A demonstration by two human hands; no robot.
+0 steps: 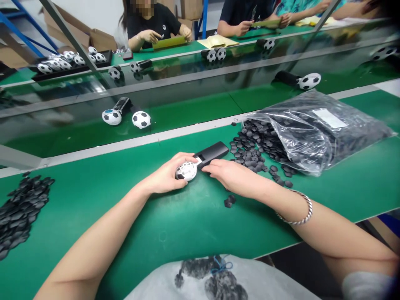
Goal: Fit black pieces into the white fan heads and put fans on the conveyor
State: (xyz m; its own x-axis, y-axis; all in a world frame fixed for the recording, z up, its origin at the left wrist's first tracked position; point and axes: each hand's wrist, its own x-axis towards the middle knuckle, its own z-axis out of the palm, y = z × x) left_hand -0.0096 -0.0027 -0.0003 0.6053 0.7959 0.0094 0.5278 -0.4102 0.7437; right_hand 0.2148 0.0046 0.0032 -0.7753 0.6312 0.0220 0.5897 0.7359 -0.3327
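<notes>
A black-and-white soccer-ball-shaped piece (187,171) with a black handle (215,152) lies at the middle of the green table. My left hand (164,173) is closed around the ball end, thumb on the near side and fingers on the far side. Close by the neck of the handle is my right hand (236,176), its fingertips pressed together at the handle's near edge. Whatever those fingertips may hold is hidden. Loose black pentagon-shaped pieces (248,160) are heaped just beyond the right hand, and a few small ones (230,201) lie on its near side.
A clear plastic bag (328,129) spills black pieces at right; another pile (23,208) is at far left. Beyond a metal rail, a green belt (200,106) carries soccer-ball pieces (141,119). Across it, people work beside a tray (71,71) of balls.
</notes>
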